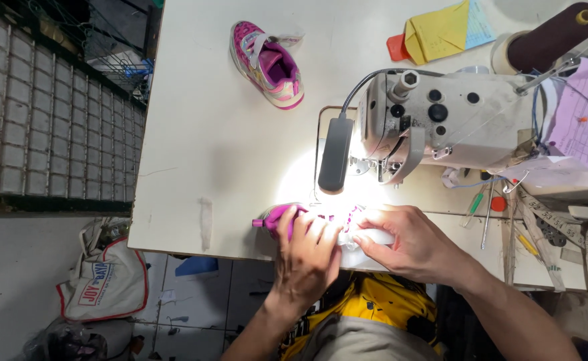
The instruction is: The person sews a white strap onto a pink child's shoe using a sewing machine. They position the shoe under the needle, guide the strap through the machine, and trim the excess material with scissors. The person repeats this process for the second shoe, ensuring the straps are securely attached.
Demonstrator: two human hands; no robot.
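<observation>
Pink shoe upper [287, 215] between closed hands [354, 244]

Head cam, looks steeply down, close.

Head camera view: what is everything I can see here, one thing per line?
Sewing machine: one, off-white, right of table centre.
Lamp: one, black, on the machine's left end, lit.
Finished shoe: one, pink and purple, far side of the table.
Shoe piece: one, magenta and white, near table edge under both hands.
Thread cone: one, dark maroon, top right.
Folded papers: yellow and blue, top right.
Pink sheet: one, far right.
Measuring tape: one, pale, right of the machine.
Table: one, cream.
Cloth bag: one, white with red trim, on the floor at left.
Left hand: on the shoe piece.
Right hand: pinching the shoe piece.
</observation>
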